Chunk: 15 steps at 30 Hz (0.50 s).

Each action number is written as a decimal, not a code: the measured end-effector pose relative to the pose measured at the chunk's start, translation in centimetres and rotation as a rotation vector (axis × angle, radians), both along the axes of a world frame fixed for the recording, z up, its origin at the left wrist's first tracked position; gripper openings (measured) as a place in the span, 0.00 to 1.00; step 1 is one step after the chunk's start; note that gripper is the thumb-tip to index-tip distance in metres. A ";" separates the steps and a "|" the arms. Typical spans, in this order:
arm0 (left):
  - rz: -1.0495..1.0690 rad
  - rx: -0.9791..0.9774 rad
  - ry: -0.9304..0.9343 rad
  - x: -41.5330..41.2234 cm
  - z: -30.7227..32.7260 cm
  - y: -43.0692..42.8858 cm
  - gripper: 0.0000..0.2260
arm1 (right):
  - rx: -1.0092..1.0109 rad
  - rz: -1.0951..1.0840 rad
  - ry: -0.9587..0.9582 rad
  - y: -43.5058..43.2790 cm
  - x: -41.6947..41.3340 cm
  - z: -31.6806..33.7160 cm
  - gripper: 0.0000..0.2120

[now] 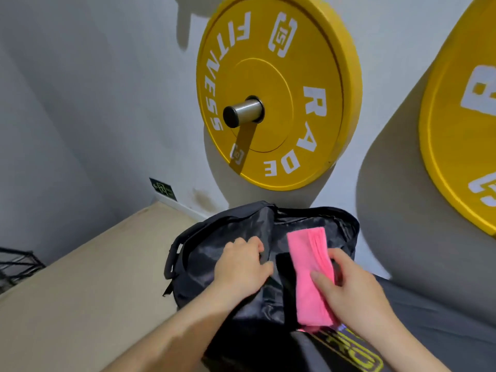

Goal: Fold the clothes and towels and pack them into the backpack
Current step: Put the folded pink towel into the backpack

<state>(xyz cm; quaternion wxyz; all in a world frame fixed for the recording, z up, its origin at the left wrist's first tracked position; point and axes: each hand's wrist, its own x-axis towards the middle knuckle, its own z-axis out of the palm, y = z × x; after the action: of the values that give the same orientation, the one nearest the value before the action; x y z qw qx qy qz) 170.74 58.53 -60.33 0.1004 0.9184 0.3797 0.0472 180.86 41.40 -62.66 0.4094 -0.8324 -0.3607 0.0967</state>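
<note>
Nearest of all, just under the right hand's grip, lies a black item with yellow lettering (346, 353); I cannot tell what it is. The right hand (357, 294) grasps the folded pink towel (308, 264) along its near half, with the thumb on its face and the fingers wrapped round its right edge. Past that grip, the towel's far end reaches over the open mouth of the backpack (236, 224), and its layered edge faces right. To the left of the towel grip, the left hand (241, 264) is clenched on the backpack's dark fabric. Its fingers curl over the rim of the opening and draw the flap aside.

The step in hand looks like sliding the towel inside. To do it well, the pinch should span every layer so the fold does not fan open. The far end should lead, angled down into the cavity. The left hand should keep the mouth wide and taut so the cloth does not catch on the zipper edge. The towel is best laid flat against one wall and let go only once it is seated, which leaves room for the other pieces.

Far beyond both grips, a yellow weight plate (279, 84) hangs on a steel peg (243, 112) on the wall. A second plate (461, 130) hangs to its right, and neither plays a part.
</note>
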 end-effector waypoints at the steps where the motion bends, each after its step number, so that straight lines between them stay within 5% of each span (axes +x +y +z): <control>1: -0.005 0.088 0.127 1.0 -1.6 0.8 0.22 | -0.038 -0.017 -0.060 1.3 1.3 -0.4 0.09; 4: -0.028 0.159 0.303 3.8 -4.7 2.3 0.33 | -0.130 0.004 -0.167 5.7 4.4 -1.8 0.10; 7: -0.082 0.173 0.366 5.3 -4.7 3.1 0.27 | -0.276 0.035 -0.254 9.4 5.9 -4.5 0.11; 15: 0.058 0.314 -0.116 0.4 4.4 7.5 0.19 | -0.618 -0.002 -0.436 10.1 7.5 -7.8 0.12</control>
<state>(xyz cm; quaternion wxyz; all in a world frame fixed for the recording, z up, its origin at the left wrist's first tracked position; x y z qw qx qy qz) 171.16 66.05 -55.97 -0.0238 0.9072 0.3875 0.1619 188.32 51.52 -70.45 0.0528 -0.9181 -0.3923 0.0208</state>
